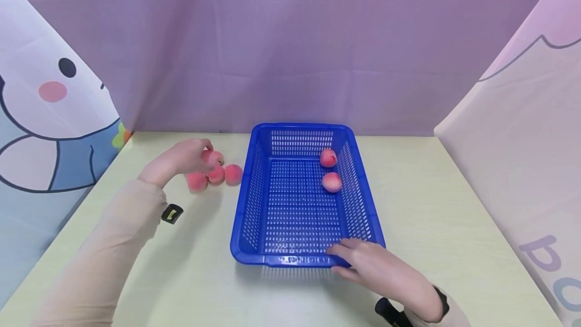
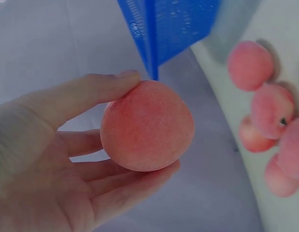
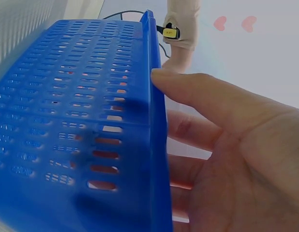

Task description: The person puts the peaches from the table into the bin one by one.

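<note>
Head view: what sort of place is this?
Likely a staged indoor recording booth, though I can't be sure: a plain purple backdrop behind a pale tabletop, with a cartoon-printed panel on the left side.

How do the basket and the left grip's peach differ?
The basket is blue and slotted; the peach is pinkish red. The basket is rectangular; the peach is round. The basket is much larger than the peach. Both are held: basket by the right grip, peach by the left grip.

Soft, even light; faint diffuse shadows
</note>
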Demonstrator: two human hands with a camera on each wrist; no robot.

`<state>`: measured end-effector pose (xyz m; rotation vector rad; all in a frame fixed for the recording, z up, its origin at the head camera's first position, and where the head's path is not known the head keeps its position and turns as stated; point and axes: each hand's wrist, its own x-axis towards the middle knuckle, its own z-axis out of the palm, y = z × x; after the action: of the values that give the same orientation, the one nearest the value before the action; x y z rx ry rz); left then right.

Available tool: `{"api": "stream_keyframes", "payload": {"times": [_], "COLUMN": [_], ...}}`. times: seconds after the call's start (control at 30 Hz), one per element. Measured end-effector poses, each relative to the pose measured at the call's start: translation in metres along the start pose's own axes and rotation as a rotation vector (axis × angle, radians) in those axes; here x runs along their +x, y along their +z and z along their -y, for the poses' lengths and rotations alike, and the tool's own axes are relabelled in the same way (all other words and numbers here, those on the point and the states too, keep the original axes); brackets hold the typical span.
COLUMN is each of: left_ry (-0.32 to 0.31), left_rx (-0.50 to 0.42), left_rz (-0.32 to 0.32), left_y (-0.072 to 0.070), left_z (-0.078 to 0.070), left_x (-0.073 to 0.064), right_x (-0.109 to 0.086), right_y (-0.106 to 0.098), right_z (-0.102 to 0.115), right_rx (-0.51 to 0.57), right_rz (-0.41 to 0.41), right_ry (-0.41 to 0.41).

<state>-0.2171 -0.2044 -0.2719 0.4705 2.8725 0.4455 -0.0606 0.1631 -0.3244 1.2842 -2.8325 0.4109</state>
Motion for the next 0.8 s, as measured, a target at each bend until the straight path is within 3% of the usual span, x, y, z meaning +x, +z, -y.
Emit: {"api": "stream_keyframes", "payload": {"times": [0.17,0.4,0.57,0.8], "left_ry": [0.001,-0.017,-0.027,0.025], "left_rx": [-0.061,-0.048,-0.098,-0.098], "left_rz": [0.008,0.02,0.036,0.036], "left_y": [-0.005,-0.007,-0.009,-0.008], "left_z": [-0.013,-0.031,-0.045,-0.064], "left_x": [0.004,0.01,0.014,0.022], "right_x": [0.001,0.001,0.001,0.001], "right_y": [0.001,0.0,-0.001,0.0], "right_z": [-0.002,-0.003,-0.002,-0.001], "right_rx": [0.008,0.013,0.006,0.024], "right_rz": [0.012,0.023,0.016,0.009], "right_ry": [-0.008,-0.002,0.004,0.011]}}
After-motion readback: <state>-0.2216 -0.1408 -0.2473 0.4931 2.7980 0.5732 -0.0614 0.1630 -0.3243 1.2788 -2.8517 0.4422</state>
